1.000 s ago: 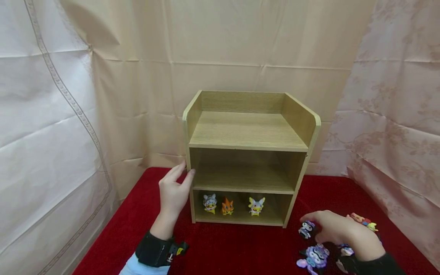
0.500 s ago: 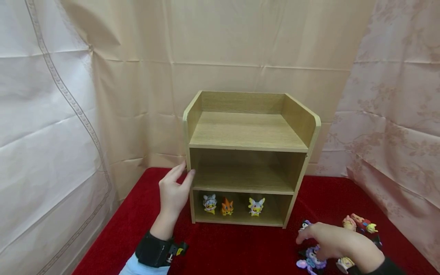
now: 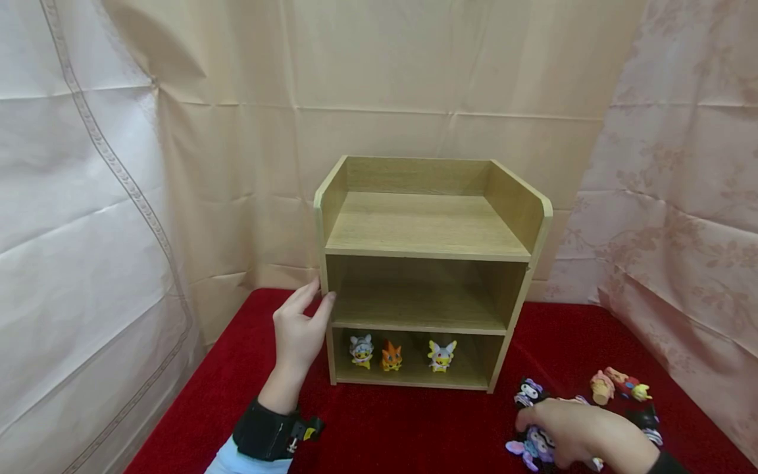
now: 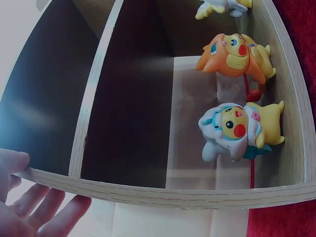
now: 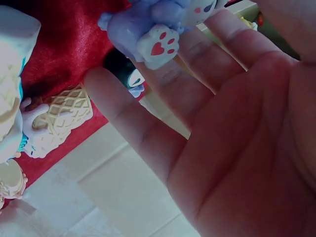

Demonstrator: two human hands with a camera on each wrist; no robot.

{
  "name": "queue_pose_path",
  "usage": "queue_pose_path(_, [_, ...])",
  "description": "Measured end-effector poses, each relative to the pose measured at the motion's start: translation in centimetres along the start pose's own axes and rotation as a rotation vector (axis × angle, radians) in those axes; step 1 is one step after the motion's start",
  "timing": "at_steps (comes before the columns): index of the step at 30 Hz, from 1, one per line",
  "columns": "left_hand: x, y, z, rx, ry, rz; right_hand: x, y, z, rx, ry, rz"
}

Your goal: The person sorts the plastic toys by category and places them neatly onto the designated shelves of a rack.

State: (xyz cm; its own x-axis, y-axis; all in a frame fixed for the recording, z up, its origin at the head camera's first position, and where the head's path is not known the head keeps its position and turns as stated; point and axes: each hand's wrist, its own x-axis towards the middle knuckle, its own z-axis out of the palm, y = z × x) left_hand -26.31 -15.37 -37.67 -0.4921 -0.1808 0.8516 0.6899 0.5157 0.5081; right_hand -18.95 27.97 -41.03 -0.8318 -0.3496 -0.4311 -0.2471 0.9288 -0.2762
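Observation:
A light wooden shelf unit (image 3: pixel 426 253) stands on a red cloth. My left hand (image 3: pixel 301 329) grips its left side panel, thumb at the front edge and fingers along the outside. On the bottom shelf stand a grey-hooded yellow figurine (image 3: pixel 361 351), an orange-hooded one (image 3: pixel 391 356) and a white-hooded one (image 3: pixel 441 356). At the right, my right hand (image 3: pixel 583 428) reaches over a purple figurine (image 3: pixel 537 445), its fingers touching it. In the right wrist view the fingers look fairly straight, with the purple figurine (image 5: pixel 148 32) at their tips; the thumb tip is out of sight.
A black-and-white figurine (image 3: pixel 529 392) stands just beyond the right hand. Farther right lie an ice-cream-cone figurine (image 3: pixel 602 388), a red-and-blue figurine (image 3: pixel 629 387) and a dark one (image 3: pixel 648 424). Beige curtains (image 3: pixel 237 197) hang behind the red cloth (image 3: pixel 414 428).
My right hand has moved down from near the black-and-white figurine to the purple one, which has shifted slightly left. The left hand stays on the shelf panel.

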Motion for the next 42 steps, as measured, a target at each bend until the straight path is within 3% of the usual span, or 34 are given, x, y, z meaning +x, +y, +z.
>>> queue_pose_path(11, [0.0,0.3,0.0,-0.024,-0.003,-0.008,0.0,0.0,-0.2,-0.028,0.013,-0.071])
queue_pose_path(25, [0.0,0.1,0.0,-0.016,0.002,-0.004,0.0,0.7,-0.7,0.026,0.034,-0.170])
queue_pose_path(30, [0.0,0.1,0.0,-0.017,-0.003,-0.016,0.1,1.1,-0.6,0.006,0.080,-0.316])
queue_pose_path(35, [0.0,0.2,0.0,-0.030,-0.006,-0.020,0.3,0.9,-0.2,-0.045,0.214,-0.519])
queue_pose_path(42, [0.0,0.2,-0.1,-0.038,-0.006,-0.030,0.6,-0.9,-0.1,-0.049,0.320,-0.601])
